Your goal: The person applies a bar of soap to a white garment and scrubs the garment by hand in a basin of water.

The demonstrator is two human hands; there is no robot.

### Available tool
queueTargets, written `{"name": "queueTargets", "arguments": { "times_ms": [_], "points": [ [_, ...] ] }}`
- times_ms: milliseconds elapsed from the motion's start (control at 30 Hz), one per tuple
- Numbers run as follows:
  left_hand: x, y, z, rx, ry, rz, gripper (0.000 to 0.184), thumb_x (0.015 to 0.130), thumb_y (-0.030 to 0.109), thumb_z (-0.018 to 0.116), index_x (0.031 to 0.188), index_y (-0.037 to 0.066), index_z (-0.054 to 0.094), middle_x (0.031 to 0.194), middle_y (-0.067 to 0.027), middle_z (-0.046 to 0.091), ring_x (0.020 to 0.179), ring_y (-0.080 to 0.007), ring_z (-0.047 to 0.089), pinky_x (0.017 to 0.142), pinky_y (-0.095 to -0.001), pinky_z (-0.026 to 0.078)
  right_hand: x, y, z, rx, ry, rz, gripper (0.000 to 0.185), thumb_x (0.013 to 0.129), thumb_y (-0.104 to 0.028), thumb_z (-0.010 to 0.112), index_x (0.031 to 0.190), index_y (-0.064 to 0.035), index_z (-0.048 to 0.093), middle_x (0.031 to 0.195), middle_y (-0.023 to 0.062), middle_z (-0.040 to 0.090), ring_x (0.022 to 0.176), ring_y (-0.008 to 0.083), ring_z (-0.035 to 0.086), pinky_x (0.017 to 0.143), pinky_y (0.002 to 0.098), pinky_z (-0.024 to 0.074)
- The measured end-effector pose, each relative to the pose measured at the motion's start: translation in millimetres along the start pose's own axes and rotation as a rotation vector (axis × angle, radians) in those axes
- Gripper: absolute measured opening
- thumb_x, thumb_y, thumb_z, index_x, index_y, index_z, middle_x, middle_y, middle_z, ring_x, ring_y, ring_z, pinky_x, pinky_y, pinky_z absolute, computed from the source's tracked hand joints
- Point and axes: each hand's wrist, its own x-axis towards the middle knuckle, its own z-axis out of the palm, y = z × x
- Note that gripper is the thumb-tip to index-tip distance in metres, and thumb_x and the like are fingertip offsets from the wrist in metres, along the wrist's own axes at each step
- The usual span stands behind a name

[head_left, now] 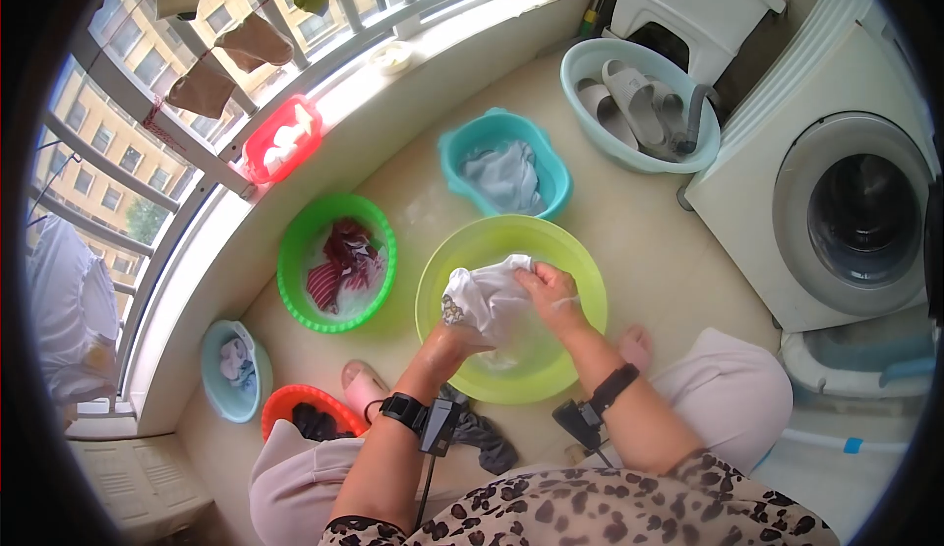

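Above the large yellow-green basin (430, 295), a wet white garment (487, 295) is stretched between my two hands. A small patterned patch shows on its left end. My right hand (553, 298) is closed on the garment's upper right edge, thumb and fingers pinching it. At its lower left is my left hand (458, 343), holding the cloth from below; the garment covers most of its fingers. Cloudy water lies in the basin beneath.
A green basin (285, 266) holds red and striped clothes in suds. Beyond mine stands a turquoise basin (565, 187) with pale blue cloth. Slippers lie in a light blue basin (570, 74) near the washing machine (757, 212). At left are a red basin (295, 396) and small blue basin (221, 403).
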Motion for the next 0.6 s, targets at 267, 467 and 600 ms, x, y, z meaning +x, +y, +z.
{"name": "queueTargets", "arguments": {
  "times_ms": [267, 467, 600],
  "points": [
    [13.2, -14.8, -3.3, 1.108, 0.552, 0.239, 0.063, 0.071, 0.019, 0.073, 0.124, -0.002, 0.046, 0.125, -0.017, 0.049, 0.118, -0.0278, 0.047, 0.096, -0.0418, 0.041, -6.8, -52.2, -34.5, 0.719, 0.046, -0.125, 0.025, 0.089, -0.022, 0.056, 0.101, -0.0012, 0.061, 0.092, 0.0044, 0.063, 0.079, 0.0133, 0.059, 0.072, 0.0243, 0.0463],
    [-22.6, 74.3, 97.7, 0.679, 0.172, 0.641, 0.07, 0.069, 0.021, 0.077, 0.128, 0.006, 0.042, 0.125, -0.0128, 0.047, 0.117, -0.0258, 0.045, 0.097, -0.0362, 0.038, -32.6, -93.9, -48.4, 0.977, -0.086, 0.094, 0.03, 0.088, -0.018, 0.055, 0.112, -0.0003, 0.055, 0.103, 0.0107, 0.061, 0.089, 0.0201, 0.061, 0.079, 0.0339, 0.0506],
    [-24.5, 76.3, 122.2, 0.954, 0.256, 0.96, 0.061, 0.071, 0.017, 0.074, 0.124, 0.007, 0.044, 0.121, -0.0136, 0.05, 0.113, -0.0258, 0.049, 0.09, -0.0367, 0.043, -44.5, -105.1, -46.6, 1.063, -0.108, 0.098, 0.032, 0.087, -0.018, 0.055, 0.113, 0.0, 0.055, 0.105, 0.0115, 0.059, 0.09, 0.0216, 0.06, 0.076, 0.0369, 0.0511]
  ]
}}
